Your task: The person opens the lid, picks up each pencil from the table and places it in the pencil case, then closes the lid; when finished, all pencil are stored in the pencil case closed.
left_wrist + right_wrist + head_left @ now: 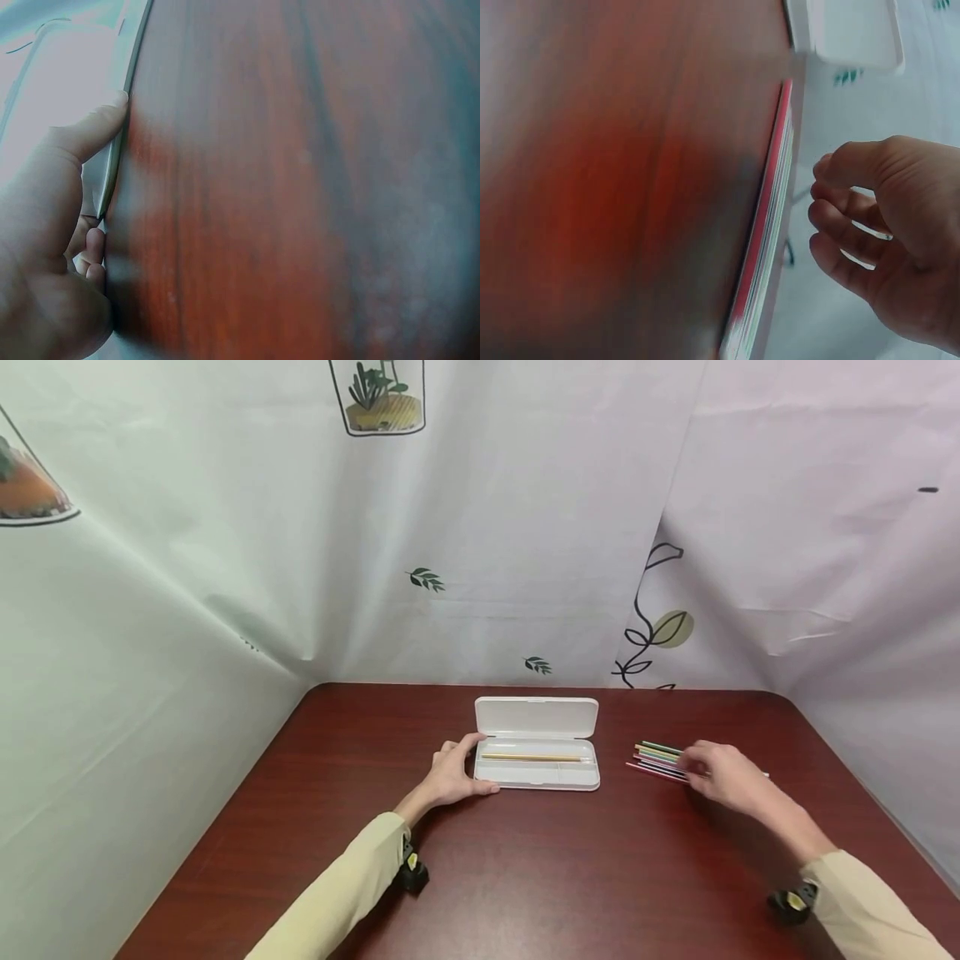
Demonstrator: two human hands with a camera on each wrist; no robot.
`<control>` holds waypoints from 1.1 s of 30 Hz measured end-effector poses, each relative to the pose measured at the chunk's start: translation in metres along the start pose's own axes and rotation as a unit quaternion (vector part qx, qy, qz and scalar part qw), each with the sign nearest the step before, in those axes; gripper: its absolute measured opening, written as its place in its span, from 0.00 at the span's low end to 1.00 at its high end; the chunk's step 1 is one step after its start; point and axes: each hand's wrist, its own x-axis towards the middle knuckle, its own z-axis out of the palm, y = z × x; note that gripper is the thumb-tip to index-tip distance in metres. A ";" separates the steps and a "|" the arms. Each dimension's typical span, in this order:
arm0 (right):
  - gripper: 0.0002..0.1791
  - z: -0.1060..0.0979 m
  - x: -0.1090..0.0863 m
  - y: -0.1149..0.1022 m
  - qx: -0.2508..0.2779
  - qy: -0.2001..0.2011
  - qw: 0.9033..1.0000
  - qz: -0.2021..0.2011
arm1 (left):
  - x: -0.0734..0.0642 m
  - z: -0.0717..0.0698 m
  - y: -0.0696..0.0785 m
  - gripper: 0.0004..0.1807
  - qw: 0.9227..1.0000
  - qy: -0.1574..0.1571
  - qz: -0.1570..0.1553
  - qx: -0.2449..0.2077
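Observation:
A white pencil case [517,777] lies with its lid [537,717] raised at the back, and a yellowish pencil [532,758] lies lengthwise inside. My left hand [450,774] grips the case's left end, thumb at the front edge and index finger near the hinge side. To the right is a bunch of thin coloured pencils [652,763] on the table. Over their right part hovers my right hand [723,774], its fingers loosely bent with nothing between them. In the right wrist view, the thumb and fingertips are apart from the pencils [769,202]; the head view has the hand covering part of the bunch.
The dark red-brown wooden table [540,868] carries everything. White printed cloth [510,527] hangs behind it and along both sides. A small black device [412,870] is strapped at the left wrist, and another device [793,903] at the right.

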 end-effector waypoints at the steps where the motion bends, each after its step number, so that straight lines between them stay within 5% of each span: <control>1: 0.11 -0.002 -0.007 0.003 -0.006 0.000 1.000 0.008 | 0.000 0.000 0.000 0.49 1.000 0.000 0.000 0.001; 13: 0.13 -0.007 -0.053 0.025 -0.035 0.005 0.999 0.039 | -0.003 0.000 -0.001 0.49 1.000 0.000 0.005 -0.001; 33: 0.13 -0.004 -0.058 0.026 -0.046 -0.002 0.998 0.048 | -0.002 0.001 0.000 0.49 1.000 0.003 0.002 -0.001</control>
